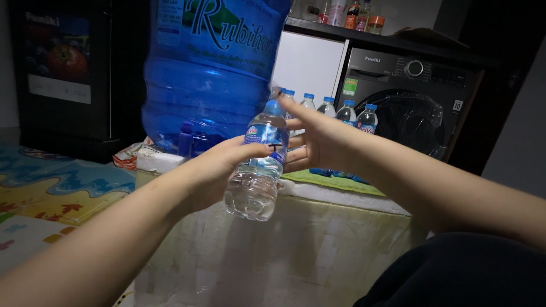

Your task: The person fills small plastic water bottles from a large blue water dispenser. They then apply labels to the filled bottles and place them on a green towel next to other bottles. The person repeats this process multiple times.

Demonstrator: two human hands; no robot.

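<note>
- The left hand (219,167) is wrapped around the middle of a small clear water bottle (259,170), thumb across its label, holding it in the air, tilted with its blue cap toward the far side.
- The right hand (318,142) is spread open, fingers stretched out, its palm against the far side of the bottle near the neck; it grips nothing.
- The bottle is held just in front of the near edge of the tabletop (341,196), which is covered by a pale cloth hanging down its front.
- A large blue water jug (210,68) stands at the tabletop's left end, touching nothing the hands hold.
- A row of small capped bottles (335,111) stands along the far edge of the tabletop, behind the right hand.
- Behind them is a dark front-loading washing machine (409,108); on the shelf above it stand several jars (364,17).
- A colourful play mat (51,187) lies on the floor to the left.
</note>
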